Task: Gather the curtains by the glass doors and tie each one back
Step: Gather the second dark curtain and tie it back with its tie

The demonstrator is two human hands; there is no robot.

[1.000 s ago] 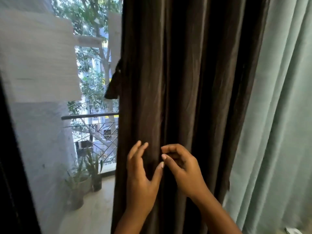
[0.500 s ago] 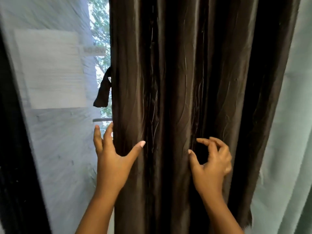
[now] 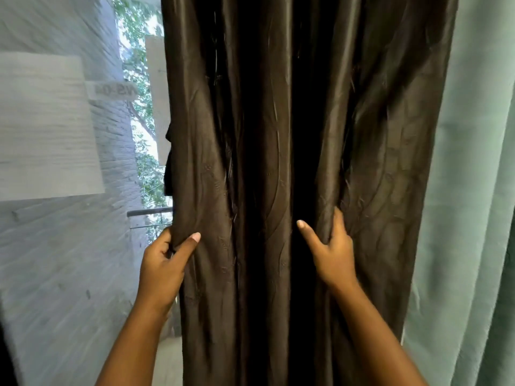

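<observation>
Here our left hand [image 3: 163, 264] grips the brown curtain [image 3: 267, 135] edge | right hand [image 3: 333, 253] clutches a fold, fingers hidden | tieback [image 3: 168, 162] half-hidden.

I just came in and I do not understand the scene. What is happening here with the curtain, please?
A person is gathering the dark brown curtain by the glass door. The left hand grips its left edge fold, and the right hand holds a fold further right, fingers tucked into the cloth. The curtain is bunched between the hands but not yet tied. A dark strip, maybe the tie-back, hangs behind the left edge. A pale green curtain hangs at the right.
</observation>
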